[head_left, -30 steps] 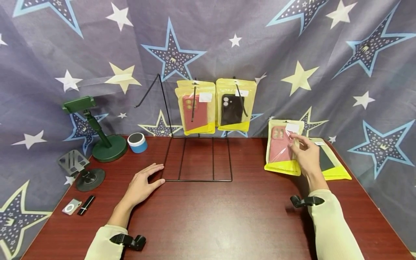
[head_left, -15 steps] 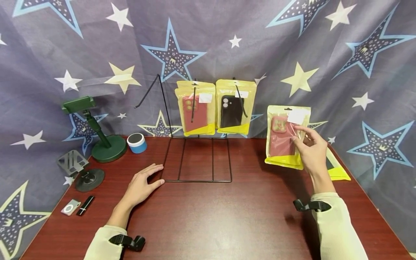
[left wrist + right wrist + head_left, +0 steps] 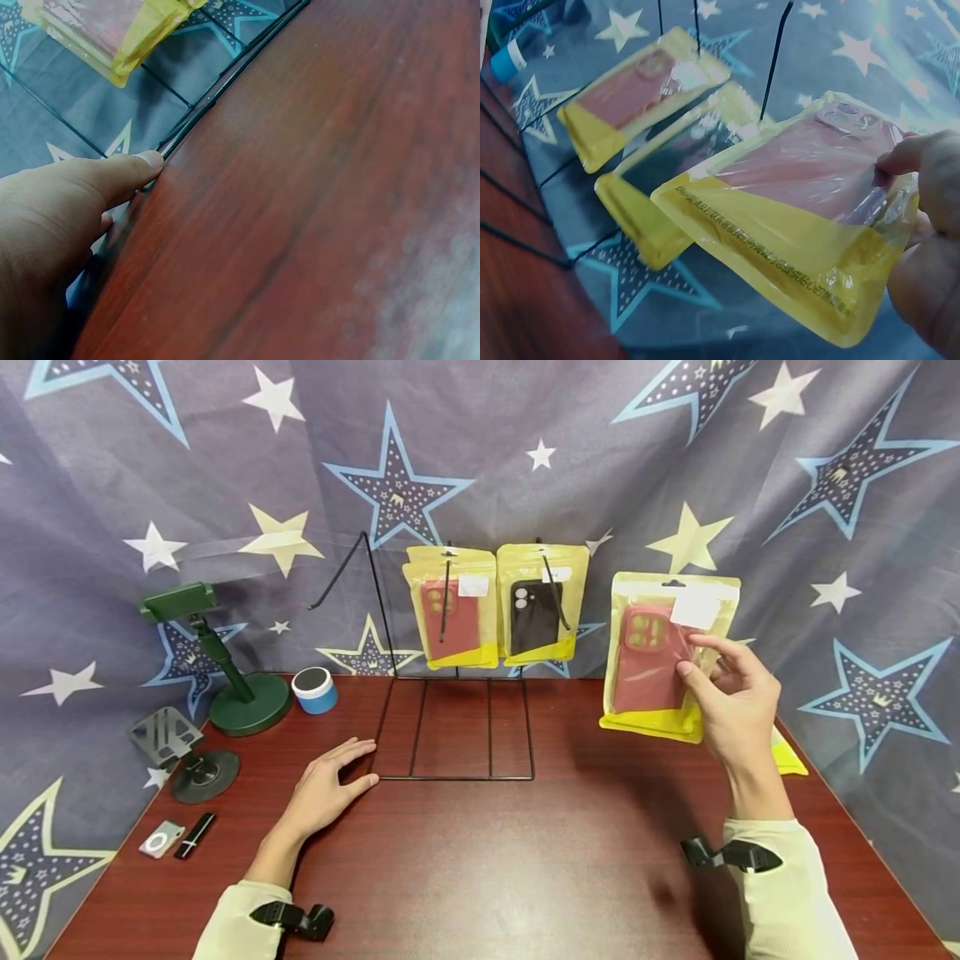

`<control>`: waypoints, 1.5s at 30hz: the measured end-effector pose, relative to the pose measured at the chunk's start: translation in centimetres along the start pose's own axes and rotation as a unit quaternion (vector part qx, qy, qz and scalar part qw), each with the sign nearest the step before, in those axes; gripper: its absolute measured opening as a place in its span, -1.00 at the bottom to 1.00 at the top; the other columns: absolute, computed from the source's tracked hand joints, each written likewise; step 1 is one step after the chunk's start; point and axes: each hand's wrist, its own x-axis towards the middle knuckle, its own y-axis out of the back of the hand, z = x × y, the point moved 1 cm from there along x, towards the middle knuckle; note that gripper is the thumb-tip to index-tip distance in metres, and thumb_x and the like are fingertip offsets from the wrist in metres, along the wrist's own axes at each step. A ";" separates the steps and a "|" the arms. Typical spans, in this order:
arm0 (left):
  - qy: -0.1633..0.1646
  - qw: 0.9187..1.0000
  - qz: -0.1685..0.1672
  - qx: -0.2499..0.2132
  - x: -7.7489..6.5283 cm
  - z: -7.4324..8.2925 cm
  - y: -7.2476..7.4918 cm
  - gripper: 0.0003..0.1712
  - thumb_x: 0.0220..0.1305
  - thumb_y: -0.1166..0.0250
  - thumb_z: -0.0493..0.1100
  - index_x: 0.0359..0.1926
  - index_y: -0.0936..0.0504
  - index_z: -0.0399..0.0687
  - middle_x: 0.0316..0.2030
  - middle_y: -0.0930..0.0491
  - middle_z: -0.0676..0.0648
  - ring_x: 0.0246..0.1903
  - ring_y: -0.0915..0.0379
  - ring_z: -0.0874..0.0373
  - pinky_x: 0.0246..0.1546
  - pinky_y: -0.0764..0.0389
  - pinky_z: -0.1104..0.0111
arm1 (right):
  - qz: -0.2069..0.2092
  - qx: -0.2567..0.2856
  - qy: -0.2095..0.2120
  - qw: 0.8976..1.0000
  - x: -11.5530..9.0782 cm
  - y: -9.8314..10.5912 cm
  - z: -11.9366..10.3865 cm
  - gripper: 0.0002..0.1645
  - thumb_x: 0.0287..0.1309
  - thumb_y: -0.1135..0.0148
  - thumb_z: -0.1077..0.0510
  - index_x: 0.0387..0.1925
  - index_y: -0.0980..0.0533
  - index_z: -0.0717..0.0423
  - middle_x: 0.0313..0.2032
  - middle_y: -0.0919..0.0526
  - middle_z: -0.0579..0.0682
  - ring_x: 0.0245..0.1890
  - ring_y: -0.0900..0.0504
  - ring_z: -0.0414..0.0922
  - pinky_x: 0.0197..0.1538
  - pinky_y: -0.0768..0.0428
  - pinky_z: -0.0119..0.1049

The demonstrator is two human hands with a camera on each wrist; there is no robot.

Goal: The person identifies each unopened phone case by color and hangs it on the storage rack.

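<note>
The right hand (image 3: 738,702) is raised above the tabletop (image 3: 480,868), to the right of the wire rack (image 3: 457,778), with the forearm extended forward. Its grip is clamped on the right edge of a flat pouch (image 3: 651,681), thumb tip on the front face and index finger beside it. The pouch is near upright, front toward the head camera, apart from the rack.

The left hand (image 3: 326,785) lies low at the left side of the rack base, palm down. Its grip is relaxed, thumb and fingers apart; the thumb tip touches the base wire.

The held pouch is glossy, creased clear film with a pale yellow border, a solid yellow bottom band, a slotted header and a white label. It contains a reddish-pink phone case with a rounded camera section. The right wrist view shows a printed line on the band, too small to read.

The rack is thin black wire: a rectangular base with crossbars and projecting hooks. The middle hook carries a pouch with a red case (image 3: 465,647); the right hook carries a pouch with a black case (image 3: 536,647). Another pouch's yellow corner (image 3: 787,756) shows on the tabletop, partly hidden behind the right hand and wrist.
</note>
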 end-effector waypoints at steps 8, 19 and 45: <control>0.001 1.000 -0.004 -0.001 0.1 -0.1 -0.1 -0.35 0.26 -0.49 -0.03 0.35 -0.59 -0.05 0.41 -0.48 -0.27 0.47 -0.33 -0.21 0.38 -0.33 -0.25 | -0.005 0.046 0.042 0.998 -0.5 -1.8 -2.5 -0.56 0.00 -0.24 0.72 0.00 -0.56 0.65 -0.15 -0.78 0.16 -0.44 -0.70 -0.15 -0.39 -0.63 -0.48; -0.010 1.000 0.007 0.003 0.1 -0.1 -0.1 -0.36 0.25 -0.49 -0.03 0.33 -0.60 -0.07 0.38 -0.51 -0.27 0.45 -0.35 -0.23 0.36 -0.35 -0.24 | -0.038 0.019 0.077 0.996 -2.5 -5.2 -5.3 -0.57 -0.05 -0.27 0.71 -0.04 -0.59 0.61 -0.18 -0.75 0.08 -0.62 -0.56 -0.25 -0.53 -0.48 -0.53; -0.001 1.000 -0.001 -0.005 0.0 0.0 -0.1 -0.34 0.26 -0.49 -0.02 0.35 -0.60 -0.04 0.40 -0.49 -0.25 0.47 -0.32 -0.20 0.39 -0.34 -0.21 | -0.191 -0.018 -0.001 0.981 -7.5 -14.9 0.2 -0.61 0.11 -0.35 0.56 0.00 -0.64 0.34 -0.04 -0.68 -0.01 -0.32 -0.69 -0.30 -0.37 -0.64 -0.48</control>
